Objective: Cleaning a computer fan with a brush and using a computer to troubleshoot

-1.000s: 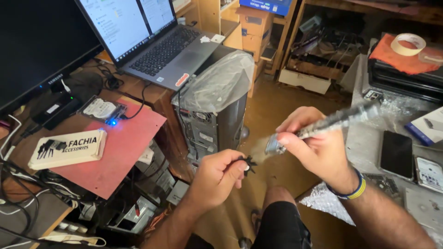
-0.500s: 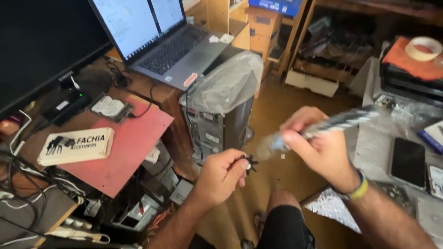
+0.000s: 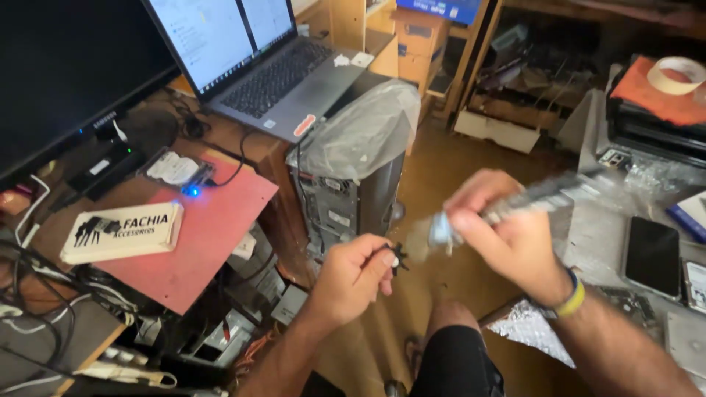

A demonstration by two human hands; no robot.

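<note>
My right hand (image 3: 507,239) grips a long flat part wrapped in clear plastic (image 3: 540,195), blurred by motion, its near end pointing toward my left hand. My left hand (image 3: 353,279) is closed on a small black piece (image 3: 395,257) pinched between thumb and forefinger, a few centimetres from the wrapped part's near end. A yellow and blue wristband (image 3: 570,301) sits on my right wrist. My knee in dark shorts (image 3: 456,353) shows below both hands.
A computer tower under a plastic sheet (image 3: 360,158) stands on the floor ahead. At left are a monitor (image 3: 66,73), an open laptop (image 3: 257,66), a red mat (image 3: 198,228) and a white box (image 3: 121,231). A phone (image 3: 651,254) and tape roll (image 3: 675,73) lie at right.
The view shifted slightly. My right hand lowered the wrapped part a little, and its near end came closer to my left hand, which kept its pinch on the black piece.
</note>
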